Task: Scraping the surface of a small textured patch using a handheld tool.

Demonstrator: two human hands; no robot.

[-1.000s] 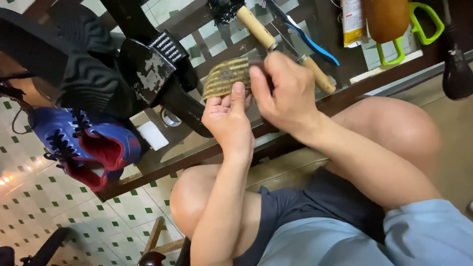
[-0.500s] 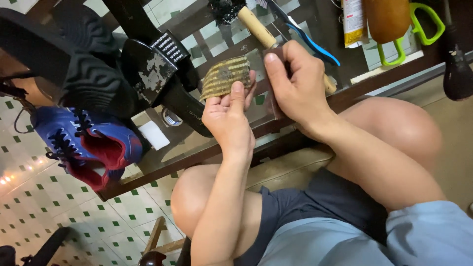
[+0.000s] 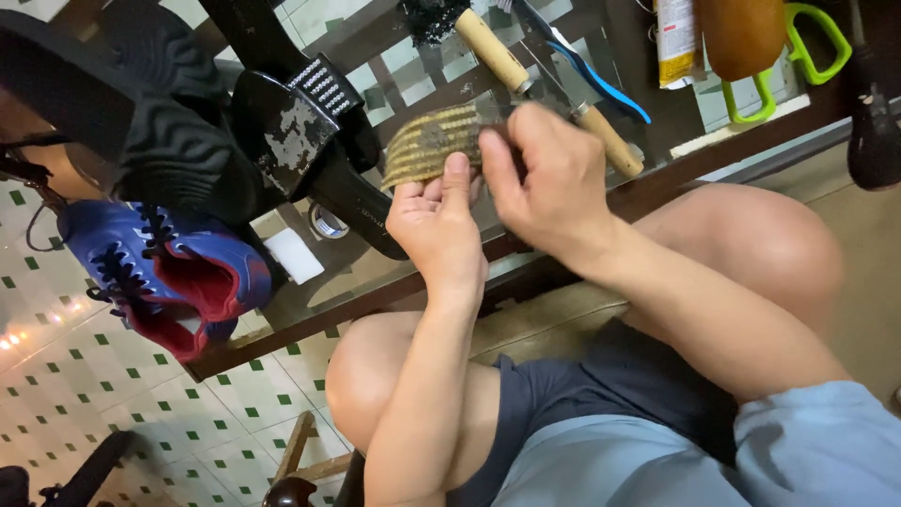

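2 bare hands work over a glass-topped bench (image 3: pixel 375 272) that runs across the upper half of the frame, with a green-dotted tiled floor (image 3: pixel 84 376) showing under it at the lower left. On the bench at the upper left lies a black sandal (image 3: pixel 310 141) with a worn, flaking insole, and below it a blue sports shoe (image 3: pixel 160 272) with a red lining. At the top centre 2 wooden-handled tools (image 3: pixel 497 52) lie with a blue-edged blade (image 3: pixel 601 80) between them, and at the upper right there are green loop handles (image 3: pixel 817 42).

The left hand (image 3: pixel 436 225), in the centre of the frame, holds up a ribbed, golden-brown strap piece (image 3: pixel 432 145); its fingers (image 3: pixel 457 183) are closed around the lower edge, with the thumb pressed on the face. The right hand (image 3: pixel 549 183) is just beside it, with fingers curled and pinching at the right end of the piece; whether it also holds something small I cannot tell.

As I judge it, the work is in the middle: the strap piece is held apart from the sandal and is not yet joined to any shoe, so fitting it remains.
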